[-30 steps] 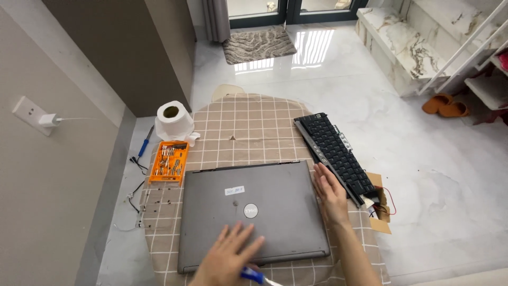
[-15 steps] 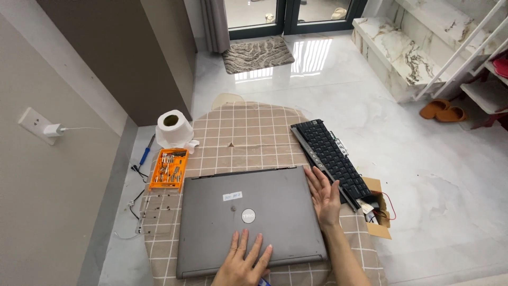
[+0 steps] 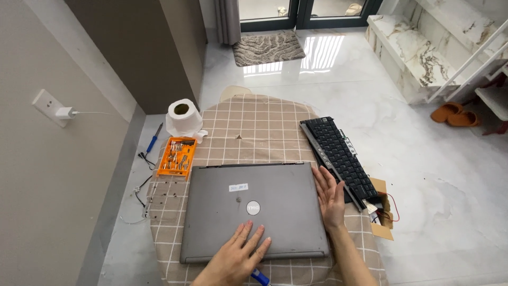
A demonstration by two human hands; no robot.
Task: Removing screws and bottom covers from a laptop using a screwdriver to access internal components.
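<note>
Head view: closed grey laptop (image 3: 254,212) lies flat on checked tablecloth (image 3: 259,127). Left hand (image 3: 241,254) rests on lid near front edge, fingers spread, holding nothing. Right hand (image 3: 330,196) flat, open against laptop's right edge. Small white rectangular label (image 3: 238,187) on lid, upper middle; round badge (image 3: 253,207) just below. Orange screwdriver case (image 3: 177,157) beyond the laptop's far left corner.

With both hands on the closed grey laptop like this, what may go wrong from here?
1. The loose black keyboard lies at the table's right edge, beside the right hand; a push on it may knock it to the floor.
2. The closed grey laptop reaches close to the near edge of the checked beige tablecloth; pressure from the left hand might slide it off.
3. The open orange tray of small tool bits sits near the left edge and could spill if bumped.
</note>
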